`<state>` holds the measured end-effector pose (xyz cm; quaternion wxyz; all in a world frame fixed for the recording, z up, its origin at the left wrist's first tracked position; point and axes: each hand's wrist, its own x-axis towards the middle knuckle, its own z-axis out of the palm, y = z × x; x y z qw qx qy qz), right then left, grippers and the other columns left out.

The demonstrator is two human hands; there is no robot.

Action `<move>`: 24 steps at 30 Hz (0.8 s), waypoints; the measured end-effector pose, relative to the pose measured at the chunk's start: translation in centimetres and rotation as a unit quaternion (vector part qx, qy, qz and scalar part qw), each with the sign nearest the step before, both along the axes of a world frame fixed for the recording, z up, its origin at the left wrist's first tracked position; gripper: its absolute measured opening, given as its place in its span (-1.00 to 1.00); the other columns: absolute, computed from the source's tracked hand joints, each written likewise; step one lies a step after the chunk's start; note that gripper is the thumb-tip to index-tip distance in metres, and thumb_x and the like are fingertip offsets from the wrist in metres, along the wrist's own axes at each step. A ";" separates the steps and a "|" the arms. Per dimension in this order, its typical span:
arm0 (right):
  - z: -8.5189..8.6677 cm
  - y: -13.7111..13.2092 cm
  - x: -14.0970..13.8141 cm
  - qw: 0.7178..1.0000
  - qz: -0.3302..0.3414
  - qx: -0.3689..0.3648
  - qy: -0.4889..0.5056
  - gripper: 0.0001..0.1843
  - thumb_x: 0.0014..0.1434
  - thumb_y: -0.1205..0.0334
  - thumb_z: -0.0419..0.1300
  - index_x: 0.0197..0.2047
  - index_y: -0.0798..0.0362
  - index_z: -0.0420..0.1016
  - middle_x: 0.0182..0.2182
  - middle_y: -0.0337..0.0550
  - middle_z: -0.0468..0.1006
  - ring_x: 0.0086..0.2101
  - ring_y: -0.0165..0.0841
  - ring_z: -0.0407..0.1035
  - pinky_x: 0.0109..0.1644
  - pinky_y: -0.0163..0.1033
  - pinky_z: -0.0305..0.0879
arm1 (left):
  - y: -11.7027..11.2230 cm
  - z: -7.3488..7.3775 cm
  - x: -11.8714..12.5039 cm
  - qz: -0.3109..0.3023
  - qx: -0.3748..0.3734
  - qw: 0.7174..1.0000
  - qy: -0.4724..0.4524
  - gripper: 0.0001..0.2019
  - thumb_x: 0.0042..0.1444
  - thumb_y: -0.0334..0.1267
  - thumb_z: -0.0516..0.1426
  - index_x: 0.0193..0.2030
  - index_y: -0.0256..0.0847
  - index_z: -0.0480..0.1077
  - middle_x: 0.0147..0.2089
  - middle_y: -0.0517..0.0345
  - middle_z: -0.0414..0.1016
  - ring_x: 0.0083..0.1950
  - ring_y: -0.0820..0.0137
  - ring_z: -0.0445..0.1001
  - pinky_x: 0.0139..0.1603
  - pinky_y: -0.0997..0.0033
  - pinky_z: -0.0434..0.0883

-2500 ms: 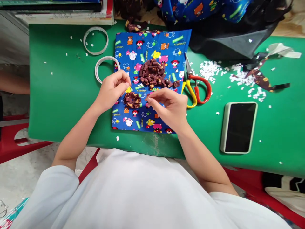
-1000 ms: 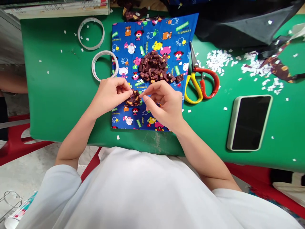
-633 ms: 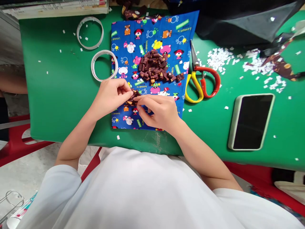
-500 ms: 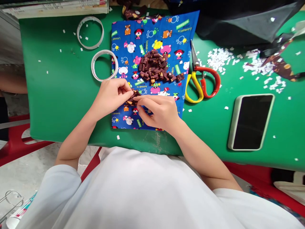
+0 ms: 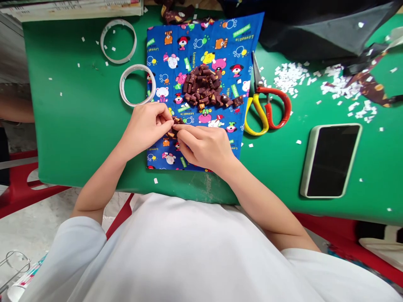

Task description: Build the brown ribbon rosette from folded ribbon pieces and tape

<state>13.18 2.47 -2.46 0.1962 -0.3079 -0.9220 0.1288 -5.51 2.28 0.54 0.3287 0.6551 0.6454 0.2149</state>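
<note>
Bending over a small cluster of dark brown pieces (image 5: pixel 171 134), both hands meet at the fingertips on a blue printed cloth (image 5: pixel 170 50) by the middle of the counter's (image 5: pixel 78 138) near edge. The left hand (image 5: pixel 147 126) has thumb and forefinger drawn together at the tips; whether a piece sits between them is hidden. The right hand (image 5: pixel 203 147) stretches its forefinger to those tips, the others curled beneath; I cannot tell whether it grips anything. Beyond, on the same cloth, a larger brown pile (image 5: pixel 203 86) is heaped. Scissors (image 5: pixel 271 110) lie along the cloth's right edge, and a phone (image 5: pixel 331 161) rests farther right, toward the counter's near edge. Two white rings (image 5: pixel 122 90) occupy the far left corner area, one overlapping the cloth.
</note>
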 end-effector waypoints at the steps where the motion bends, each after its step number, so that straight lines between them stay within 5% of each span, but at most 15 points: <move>1: 0.1 0.0 0.0 1.000 -0.003 -0.008 -0.013 -0.78 0.27 0.30 0.02 -0.22 0.00 0.50 -0.11 -0.24 0.66 -0.45 -0.40 0.42 -0.44 -0.23 0.06 | 0.0 0.0 0.0 -0.001 0.002 1.000 0.003 -0.94 -0.04 -0.34 0.15 -0.49 -0.23 0.40 -0.45 0.21 0.51 -0.47 0.49 0.37 -0.38 0.47 0.34; 9: 0.9 0.1 -0.1 0.998 -0.019 -0.032 -0.046 -0.82 0.25 0.29 0.05 -0.21 -0.01 0.49 -0.15 -0.26 0.65 -0.45 -0.39 0.42 -0.49 -0.21 0.00 | 0.1 0.4 0.1 0.010 0.006 1.000 0.002 -0.91 0.03 -0.32 0.14 -0.47 -0.21 0.33 -0.48 0.23 0.44 -0.44 0.49 0.35 -0.37 0.46 0.28; 14: 0.8 0.6 0.4 0.991 -0.024 -0.116 0.063 -0.79 0.29 0.30 -0.01 -0.27 -0.01 0.45 -0.18 -0.18 0.66 -0.38 -0.37 0.48 -0.41 -0.25 0.20 | 0.7 0.3 -0.8 0.062 0.053 0.997 0.017 -0.79 0.20 -0.13 0.11 -0.41 -0.14 0.27 -0.48 0.25 0.36 -0.39 0.46 0.33 -0.34 0.38 0.22; 17: 1.3 1.6 1.4 0.979 -0.101 -0.100 0.145 -0.81 0.29 0.26 0.00 -0.29 -0.04 0.42 -0.26 -0.16 0.64 -0.48 -0.38 0.41 -0.39 -0.21 0.25 | 1.3 -0.3 -1.8 0.084 0.103 0.988 0.085 -0.74 0.24 -0.06 0.11 -0.38 -0.13 0.21 -0.49 0.26 0.26 -0.37 0.46 0.26 -0.28 0.34 0.21; 20: 1.9 3.1 2.9 0.959 -0.227 -0.002 0.169 -0.83 0.25 0.23 0.05 -0.39 -0.03 0.36 -0.48 -0.15 0.54 -0.56 -0.38 0.29 -0.38 -0.17 0.23 | 1.6 -1.2 -2.6 0.093 0.122 0.977 0.149 -0.69 0.24 0.03 0.12 -0.34 -0.13 0.18 -0.38 0.22 0.25 -0.26 0.45 0.25 -0.21 0.29 0.20; 24: 1.5 5.2 5.4 0.911 -0.410 0.046 0.026 -0.95 0.07 0.36 0.10 -0.38 0.04 0.34 -0.35 0.04 0.54 -0.35 -0.26 0.40 -0.29 -0.11 0.16 | 1.5 -2.2 -3.2 0.092 0.096 0.980 0.145 -0.64 0.21 0.11 0.12 -0.32 -0.12 0.18 -0.27 0.15 0.26 -0.06 0.36 0.28 -0.11 0.24 0.22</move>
